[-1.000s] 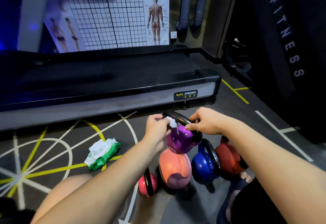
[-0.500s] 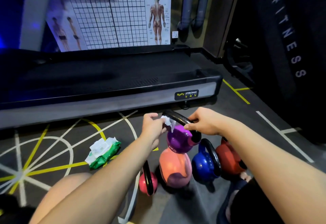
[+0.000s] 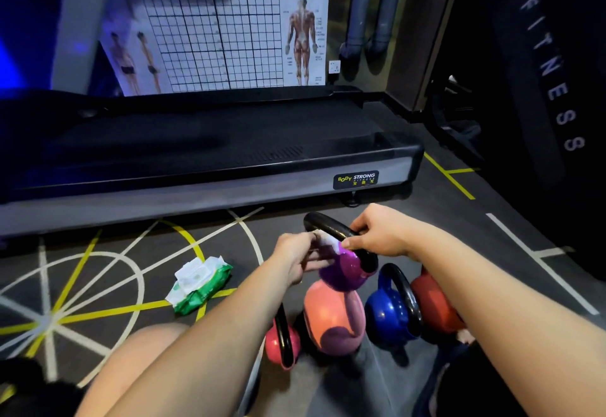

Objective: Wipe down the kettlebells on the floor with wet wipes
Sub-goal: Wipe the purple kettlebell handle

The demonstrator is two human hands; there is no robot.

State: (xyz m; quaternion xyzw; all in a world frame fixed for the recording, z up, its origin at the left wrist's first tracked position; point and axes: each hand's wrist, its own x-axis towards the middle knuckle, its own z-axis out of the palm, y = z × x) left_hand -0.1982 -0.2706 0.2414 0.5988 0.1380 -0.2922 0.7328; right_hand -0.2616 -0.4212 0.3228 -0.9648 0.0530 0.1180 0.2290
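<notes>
A purple kettlebell (image 3: 346,269) with a black handle is tilted above the others. My right hand (image 3: 377,236) grips its black handle. My left hand (image 3: 300,254) pinches a white wet wipe (image 3: 329,242) against the handle's base, where it meets the purple body. Below stand an orange-pink kettlebell (image 3: 331,311), a small pink kettlebell (image 3: 273,346), a blue kettlebell (image 3: 388,313) and a red kettlebell (image 3: 433,305), partly hidden by my right forearm.
A green pack of wet wipes (image 3: 198,280) lies open on the floor to the left. A black treadmill deck (image 3: 210,160) runs across behind the kettlebells. My knee (image 3: 144,351) is at the lower left. The dark floor carries yellow and white lines.
My left hand has slid the wipe down from the handle's top to its base by the purple body. My right hand keeps its grip on the handle.
</notes>
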